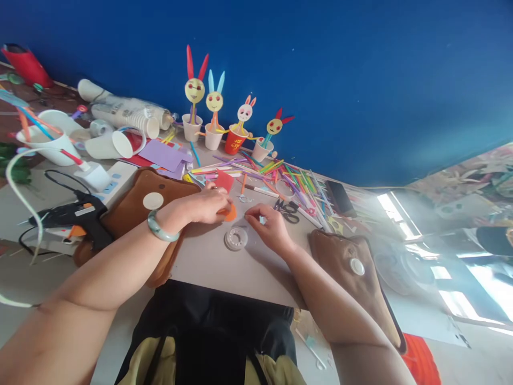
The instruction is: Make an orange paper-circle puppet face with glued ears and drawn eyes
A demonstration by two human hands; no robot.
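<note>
My left hand [210,205], with a jade-like bangle on its wrist, is closed over a small orange paper piece [230,214] at the table's middle. A red sheet of paper [224,180] lies just beyond it. Across a narrow gap, my right hand [270,229] has thumb and forefinger pinched together; whatever they hold is too small to make out. Between and slightly below the hands sits a roll of clear tape [236,238]. Black-handled scissors [289,212] rest beyond the right hand.
Four-limbed rabbit-faced figures in paper cups [236,140] line the blue wall. Coloured sticks [276,174] are strewn before them. A glue gun [76,214], power strip [120,182] and brown pad [132,198] lie left; a phone [340,198] and another brown pad [340,262] lie right.
</note>
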